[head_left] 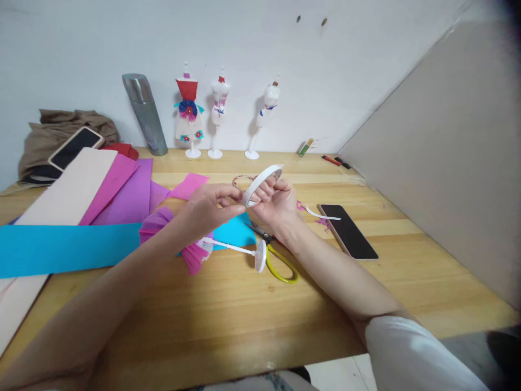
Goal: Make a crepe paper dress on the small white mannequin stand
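A roll of white tape [260, 184] is held up above the middle of the table. My right hand [280, 203] has its fingers wrapped round the roll from the right. On the roll's left edge, my left hand [214, 203] pinches with thumb and fingertips. Below my hands lie scissors [280, 267] with yellow handles, partly hidden behind a white stand. That small stand [260, 256] lies on its side, with a pleated magenta and purple paper dress [195, 255] on its far end, under my left forearm.
Coloured paper strips [69, 247] cover the table's left. Three small mannequins [188, 114] and a grey flask [146, 117] stand along the wall. A black phone [350, 231] lies right, a cut white strip [321, 216] reaching over it. Another tape roll [240, 180] lies behind my hands.
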A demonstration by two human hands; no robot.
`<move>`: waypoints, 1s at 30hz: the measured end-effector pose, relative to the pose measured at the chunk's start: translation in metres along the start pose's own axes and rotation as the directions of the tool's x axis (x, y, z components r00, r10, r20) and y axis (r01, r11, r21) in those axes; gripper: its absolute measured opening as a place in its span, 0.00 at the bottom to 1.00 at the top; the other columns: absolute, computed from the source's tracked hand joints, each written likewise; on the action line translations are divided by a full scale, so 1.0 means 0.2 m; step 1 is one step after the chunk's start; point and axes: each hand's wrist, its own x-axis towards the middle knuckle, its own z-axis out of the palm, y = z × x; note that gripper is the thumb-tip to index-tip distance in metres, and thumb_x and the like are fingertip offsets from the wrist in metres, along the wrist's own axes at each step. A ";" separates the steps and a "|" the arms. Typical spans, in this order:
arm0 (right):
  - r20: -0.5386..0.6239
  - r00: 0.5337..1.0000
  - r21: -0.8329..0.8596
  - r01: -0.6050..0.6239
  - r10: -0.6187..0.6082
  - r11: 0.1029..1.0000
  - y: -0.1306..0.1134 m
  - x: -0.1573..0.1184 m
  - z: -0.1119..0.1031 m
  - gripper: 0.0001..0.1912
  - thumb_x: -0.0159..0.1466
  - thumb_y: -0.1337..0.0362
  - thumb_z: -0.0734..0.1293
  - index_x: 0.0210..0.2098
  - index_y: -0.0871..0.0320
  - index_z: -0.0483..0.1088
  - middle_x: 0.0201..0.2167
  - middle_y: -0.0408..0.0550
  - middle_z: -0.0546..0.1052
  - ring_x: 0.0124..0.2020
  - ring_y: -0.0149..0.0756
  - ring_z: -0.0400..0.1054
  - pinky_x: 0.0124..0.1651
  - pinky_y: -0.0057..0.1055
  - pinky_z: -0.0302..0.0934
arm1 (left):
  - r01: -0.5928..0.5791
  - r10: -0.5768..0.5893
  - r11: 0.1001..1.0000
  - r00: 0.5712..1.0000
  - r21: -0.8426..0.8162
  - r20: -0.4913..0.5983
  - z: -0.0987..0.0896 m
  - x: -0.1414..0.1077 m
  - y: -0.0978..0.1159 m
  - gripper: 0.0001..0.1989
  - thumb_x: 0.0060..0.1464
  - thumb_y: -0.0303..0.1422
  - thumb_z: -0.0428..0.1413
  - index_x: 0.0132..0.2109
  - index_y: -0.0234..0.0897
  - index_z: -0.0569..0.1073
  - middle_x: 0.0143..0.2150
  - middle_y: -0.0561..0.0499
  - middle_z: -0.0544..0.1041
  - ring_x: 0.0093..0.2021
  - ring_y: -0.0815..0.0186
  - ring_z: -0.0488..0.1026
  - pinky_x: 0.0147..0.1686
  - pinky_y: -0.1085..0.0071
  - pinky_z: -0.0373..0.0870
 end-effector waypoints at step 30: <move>0.156 0.931 -0.883 -0.018 0.329 0.469 -0.13 -0.04 0.09 0.12 0.50 0.65 0.61 0.23 0.60 0.77 0.18 0.44 0.71 0.22 0.32 0.62 0.27 0.31 0.55 | 0.015 -0.015 0.997 1.000 0.075 -0.008 -0.19 0.07 -0.08 0.11 0.51 0.38 0.59 0.38 0.36 0.76 0.29 0.52 0.79 0.27 0.68 0.75 0.32 0.72 0.74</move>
